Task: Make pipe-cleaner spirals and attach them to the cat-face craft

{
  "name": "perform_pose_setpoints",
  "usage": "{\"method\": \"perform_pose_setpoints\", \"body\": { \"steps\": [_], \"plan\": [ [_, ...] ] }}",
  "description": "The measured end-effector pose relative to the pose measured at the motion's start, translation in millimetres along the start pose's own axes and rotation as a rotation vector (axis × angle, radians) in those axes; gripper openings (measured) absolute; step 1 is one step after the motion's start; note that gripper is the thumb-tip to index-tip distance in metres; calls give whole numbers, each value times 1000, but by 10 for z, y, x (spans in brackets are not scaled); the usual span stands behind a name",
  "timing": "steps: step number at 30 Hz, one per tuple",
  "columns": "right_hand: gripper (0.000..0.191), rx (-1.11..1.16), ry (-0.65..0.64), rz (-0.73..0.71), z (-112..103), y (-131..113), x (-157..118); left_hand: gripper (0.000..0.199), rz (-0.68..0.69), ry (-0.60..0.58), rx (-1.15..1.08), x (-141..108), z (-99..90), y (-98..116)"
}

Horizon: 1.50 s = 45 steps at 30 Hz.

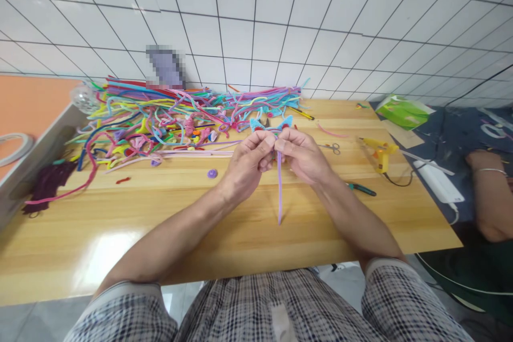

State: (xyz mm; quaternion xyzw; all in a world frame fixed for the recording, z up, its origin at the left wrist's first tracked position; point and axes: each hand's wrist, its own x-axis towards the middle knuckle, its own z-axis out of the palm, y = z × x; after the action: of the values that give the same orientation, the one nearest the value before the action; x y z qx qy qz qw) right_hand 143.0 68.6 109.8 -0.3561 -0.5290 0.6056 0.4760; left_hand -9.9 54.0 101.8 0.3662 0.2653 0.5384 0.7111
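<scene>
A purple pipe cleaner (279, 187) hangs straight down towards me from between my fingertips. My left hand (254, 157) pinches it near its upper end. My right hand (300, 155) is closed on the same spot, thumb against the left thumb. Just beyond my fingers show two blue fuzzy pointed pieces (286, 122) with some red at their bases; my hands partly hide them, and I cannot tell whether they are joined. A small purple coil (212, 173) lies on the table left of my left hand.
Many coloured pipe cleaners (160, 112) are heaped along the wall. To the right lie scissors (334, 148), pliers (363, 189), a yellow glue gun (380, 154) and a white power strip (438, 179). A yellow cutter (302, 113) lies behind. Another person's arm (491, 192) rests at the far right.
</scene>
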Motion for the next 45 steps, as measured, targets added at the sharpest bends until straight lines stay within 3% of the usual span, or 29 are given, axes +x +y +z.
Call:
{"method": "perform_pose_setpoints", "body": {
  "steps": [5,15,26,31,35,39,45],
  "plan": [
    [55,1,11,10,10,61,26,50,-43,17,-85,-2,1,-52],
    [46,-254,86,-133,-156,-277,-79,30,204,-143,556,67,-95,352],
    [14,-520,146,-329,-20,-286,-266,24,289,-144,665,-14,-101,375],
    [11,-585,151,-411,103,-349,-413,30,298,-67,519,-178,-41,387],
    [14,-673,131,-513,254,-308,-586,24,217,7,370,-494,-52,312],
    [9,-725,125,-682,403,-74,-755,24,157,135,259,-834,-102,92],
    [11,-776,159,-695,503,286,-840,35,234,347,134,-966,-173,-322]
  ]
}}
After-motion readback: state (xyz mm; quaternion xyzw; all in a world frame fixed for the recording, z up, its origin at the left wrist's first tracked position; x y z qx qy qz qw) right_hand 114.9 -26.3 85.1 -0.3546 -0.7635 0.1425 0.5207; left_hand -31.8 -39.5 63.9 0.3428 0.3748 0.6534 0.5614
